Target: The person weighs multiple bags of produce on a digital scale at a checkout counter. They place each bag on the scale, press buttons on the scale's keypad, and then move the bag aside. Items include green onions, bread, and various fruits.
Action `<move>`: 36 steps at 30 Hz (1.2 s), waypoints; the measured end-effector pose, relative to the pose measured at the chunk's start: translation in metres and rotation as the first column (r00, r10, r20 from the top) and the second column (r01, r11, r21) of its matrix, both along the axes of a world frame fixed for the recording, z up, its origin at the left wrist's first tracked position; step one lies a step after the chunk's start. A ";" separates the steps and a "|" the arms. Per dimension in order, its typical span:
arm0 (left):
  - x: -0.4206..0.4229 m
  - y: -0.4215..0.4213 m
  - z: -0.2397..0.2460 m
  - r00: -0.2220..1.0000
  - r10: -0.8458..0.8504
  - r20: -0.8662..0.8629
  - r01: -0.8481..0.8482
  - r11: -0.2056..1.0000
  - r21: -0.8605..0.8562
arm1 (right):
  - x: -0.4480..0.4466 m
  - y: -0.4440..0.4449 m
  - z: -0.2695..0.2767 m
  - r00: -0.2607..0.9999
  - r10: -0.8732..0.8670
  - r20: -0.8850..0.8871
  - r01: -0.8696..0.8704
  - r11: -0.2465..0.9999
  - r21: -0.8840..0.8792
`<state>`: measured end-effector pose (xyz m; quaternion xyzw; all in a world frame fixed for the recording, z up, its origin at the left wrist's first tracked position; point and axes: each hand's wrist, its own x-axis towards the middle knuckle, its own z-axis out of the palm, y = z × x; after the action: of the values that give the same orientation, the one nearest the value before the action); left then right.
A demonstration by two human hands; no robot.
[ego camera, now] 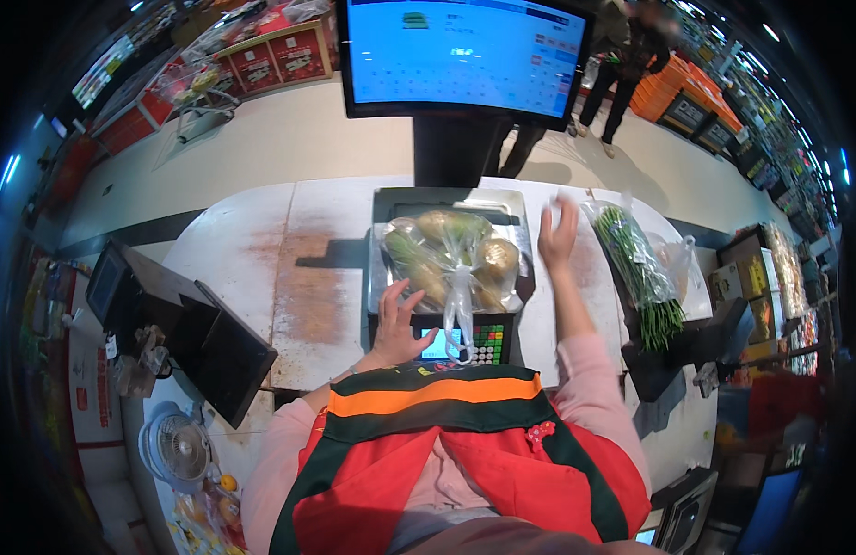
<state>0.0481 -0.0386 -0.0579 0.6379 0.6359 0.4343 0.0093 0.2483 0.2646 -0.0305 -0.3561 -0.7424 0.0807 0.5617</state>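
Note:
A knotted clear plastic bag of large pale green and tan root vegetables (438, 260) lies on the metal pan of a weighing scale (514, 208). At the bag's lower left is my left hand (398, 329), fingers spread, beside the scale's small display (441, 343); whether it touches the bag I cannot tell. My right hand (558, 232) is raised to the right of the scale, slightly blurred, with nothing visible in it. Farther right lies a plastic-wrapped bundle of long green stalks (639, 270), next to another clear bag (681, 257). The bag's handles hang over the scale's keypad (489, 343).
A large lit screen (462, 59) stands on a post behind the scale. The white, worn counter (240, 229) curves around me. A black monitor (223, 354) and white fan (178, 444) are at left. People (625, 62) stand beyond the counter, near orange crates (684, 90).

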 end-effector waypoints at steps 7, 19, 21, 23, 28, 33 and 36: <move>0.017 0.036 0.021 0.976 -0.183 -0.119 0.194 0.977 0.090 | 0.073 -0.132 -0.199 1.000 0.018 0.009 0.000 0.411 -0.912; 0.024 0.059 0.058 0.916 -0.397 0.048 0.398 0.918 0.001 | 0.110 -0.075 -0.089 0.872 0.263 0.413 0.294 0.394 -0.871; 0.024 0.058 0.055 0.879 -0.365 0.307 0.358 0.930 0.080 | 0.117 -0.057 -0.047 0.956 0.121 -0.268 -0.293 0.316 -0.902; 0.022 0.058 0.052 0.810 -0.368 0.457 0.339 0.929 0.148 | 0.101 -0.051 -0.022 0.502 -0.003 -0.865 -0.849 0.187 -0.494; 0.022 0.058 0.044 0.748 -0.355 0.561 0.280 0.935 0.219 | -0.004 -0.064 -0.041 0.877 0.167 -0.450 -0.480 0.338 -0.810; 0.016 0.050 0.042 0.659 -0.365 0.658 0.292 0.930 0.224 | -0.021 -0.057 -0.069 0.908 0.031 -0.418 -0.344 0.623 -0.702; 0.013 0.051 0.046 0.580 -0.350 0.735 0.278 0.934 0.225 | 0.000 -0.045 -0.057 0.996 0.058 -0.068 -0.089 0.707 -0.702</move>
<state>0.0613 0.0127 -0.0123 0.4957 0.4292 0.6806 0.3268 0.2480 0.2200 -0.0880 -0.5117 -0.6576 0.3868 0.3952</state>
